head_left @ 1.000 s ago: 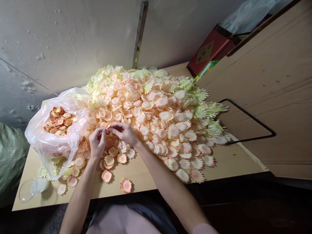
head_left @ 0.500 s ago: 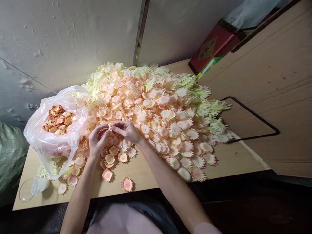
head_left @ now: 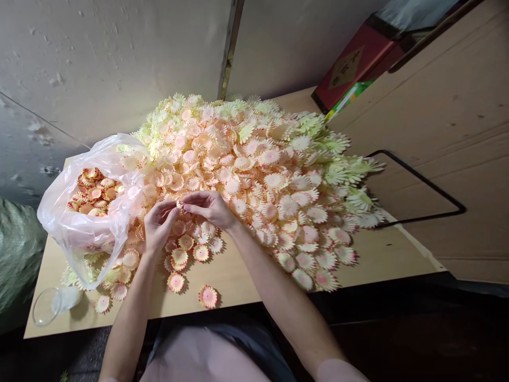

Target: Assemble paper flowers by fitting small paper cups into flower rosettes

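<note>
Cream floret [head_left: 180,205] is pinched by left fingers [head_left: 165,205] and right fingers [head_left: 198,196].

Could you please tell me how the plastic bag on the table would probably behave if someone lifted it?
The plastic bag would probably feel floppy and sag, since its thin, translucent wall is creased and slumped. The small flower pieces inside might spill if it tipped, as its mouth gapes open.

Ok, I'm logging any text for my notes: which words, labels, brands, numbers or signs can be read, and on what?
None can be read for sure.
Red box: characters on its gold label, too small and blurred.
Green-and-yellow item next to it: any print too small.
</note>
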`<move>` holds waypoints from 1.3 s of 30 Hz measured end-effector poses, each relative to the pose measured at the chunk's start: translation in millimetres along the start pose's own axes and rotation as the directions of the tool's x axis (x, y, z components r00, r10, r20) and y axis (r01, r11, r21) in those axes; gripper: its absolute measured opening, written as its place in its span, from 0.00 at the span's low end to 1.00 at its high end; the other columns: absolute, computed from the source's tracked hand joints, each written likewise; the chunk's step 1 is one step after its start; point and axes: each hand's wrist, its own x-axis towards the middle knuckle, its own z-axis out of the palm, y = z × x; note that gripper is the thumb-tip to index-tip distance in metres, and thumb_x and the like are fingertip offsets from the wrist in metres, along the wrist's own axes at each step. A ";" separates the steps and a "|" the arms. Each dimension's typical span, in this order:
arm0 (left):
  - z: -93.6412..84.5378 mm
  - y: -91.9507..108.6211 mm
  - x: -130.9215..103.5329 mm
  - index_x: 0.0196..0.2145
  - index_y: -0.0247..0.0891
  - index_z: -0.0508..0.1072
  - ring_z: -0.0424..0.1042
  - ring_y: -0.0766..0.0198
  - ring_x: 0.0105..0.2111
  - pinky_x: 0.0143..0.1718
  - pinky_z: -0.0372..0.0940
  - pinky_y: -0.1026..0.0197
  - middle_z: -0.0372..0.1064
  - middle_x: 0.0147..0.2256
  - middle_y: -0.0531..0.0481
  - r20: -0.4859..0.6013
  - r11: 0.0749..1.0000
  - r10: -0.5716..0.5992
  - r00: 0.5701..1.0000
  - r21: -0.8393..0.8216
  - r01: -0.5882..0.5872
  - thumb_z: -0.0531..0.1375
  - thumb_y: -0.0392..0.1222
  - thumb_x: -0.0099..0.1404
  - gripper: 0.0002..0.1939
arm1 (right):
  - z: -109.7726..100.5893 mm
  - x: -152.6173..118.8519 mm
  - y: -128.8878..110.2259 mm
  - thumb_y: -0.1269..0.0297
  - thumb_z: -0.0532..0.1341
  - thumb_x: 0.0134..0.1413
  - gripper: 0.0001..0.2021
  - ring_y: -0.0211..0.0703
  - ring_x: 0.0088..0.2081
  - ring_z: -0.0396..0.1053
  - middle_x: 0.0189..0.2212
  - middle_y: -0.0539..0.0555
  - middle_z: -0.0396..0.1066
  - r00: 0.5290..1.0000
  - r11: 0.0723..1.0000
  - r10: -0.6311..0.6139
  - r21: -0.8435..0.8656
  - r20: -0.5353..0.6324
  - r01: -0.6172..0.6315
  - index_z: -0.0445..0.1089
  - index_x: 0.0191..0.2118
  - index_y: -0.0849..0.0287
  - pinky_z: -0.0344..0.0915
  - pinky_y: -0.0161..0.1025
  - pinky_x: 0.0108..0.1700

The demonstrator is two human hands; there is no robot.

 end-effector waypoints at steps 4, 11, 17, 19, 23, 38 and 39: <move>-0.4 0.4 0.2 0.38 0.36 0.77 0.77 0.62 0.39 0.45 0.71 0.60 0.77 0.37 0.46 -0.005 1.000 -0.013 1.000 -0.004 0.013 0.68 0.43 0.56 0.13 | -1.0 -0.3 -0.6 0.64 0.74 0.37 0.14 0.41 0.35 0.77 0.33 0.52 0.80 1.000 1.000 0.000 0.025 -0.003 0.000 0.78 0.34 0.58 0.74 0.42 0.46; -1.7 -3.8 0.6 0.38 0.36 0.77 0.77 0.62 0.38 0.44 0.72 0.60 0.77 0.37 0.46 -0.004 1.000 -0.011 1.000 -0.006 0.010 0.69 0.44 0.55 0.14 | -3.8 -0.1 3.1 0.65 0.75 0.36 0.14 0.39 0.33 0.77 0.32 0.51 0.80 1.000 1.000 0.000 0.007 -0.021 0.000 0.78 0.34 0.58 0.74 0.39 0.44; -3.0 -7.6 1.9 0.38 0.36 0.77 0.77 0.63 0.37 0.43 0.71 0.61 0.77 0.37 0.47 -0.013 1.000 -0.006 1.000 0.010 0.006 0.69 0.43 0.55 0.13 | -4.8 0.6 3.8 0.64 0.75 0.36 0.14 0.38 0.31 0.76 0.30 0.50 0.79 1.000 0.999 0.004 -0.037 -0.017 -0.005 0.77 0.33 0.59 0.74 0.38 0.42; -3.1 -7.5 1.8 0.38 0.36 0.77 0.77 0.63 0.37 0.43 0.71 0.61 0.77 0.37 0.47 -0.012 1.000 -0.007 1.000 0.008 0.007 0.69 0.43 0.55 0.14 | -4.8 0.4 3.2 0.63 0.75 0.36 0.14 0.38 0.31 0.76 0.30 0.50 0.78 1.000 0.999 0.014 -0.042 -0.014 -0.015 0.77 0.33 0.60 0.74 0.38 0.42; -2.4 -5.5 1.4 0.38 0.36 0.77 0.77 0.63 0.38 0.44 0.71 0.61 0.77 0.37 0.47 0.002 1.000 -0.018 1.000 0.009 0.018 0.69 0.43 0.55 0.13 | -4.9 -0.2 2.0 0.62 0.74 0.37 0.15 0.37 0.32 0.75 0.29 0.50 0.77 1.000 0.999 0.014 -0.048 -0.005 -0.014 0.75 0.33 0.60 0.73 0.37 0.41; -2.4 -5.4 2.6 0.38 0.35 0.77 0.76 0.62 0.38 0.44 0.71 0.60 0.77 0.38 0.46 0.013 0.999 -0.050 0.999 0.003 0.050 0.69 0.46 0.54 0.15 | -0.3 -4.0 -4.7 0.62 0.75 0.35 0.16 0.37 0.31 0.74 0.29 0.50 0.76 0.999 0.999 0.040 -0.032 -0.006 -0.040 0.73 0.32 0.60 0.72 0.38 0.42; -2.5 -5.6 2.6 0.38 0.35 0.77 0.76 0.62 0.38 0.44 0.71 0.60 0.77 0.38 0.45 0.014 0.999 -0.049 0.999 0.003 0.049 0.69 0.46 0.54 0.16 | -0.5 -4.2 -5.3 0.62 0.75 0.35 0.16 0.37 0.31 0.74 0.29 0.50 0.76 0.999 0.998 0.050 -0.032 -0.005 -0.050 0.73 0.32 0.60 0.72 0.38 0.42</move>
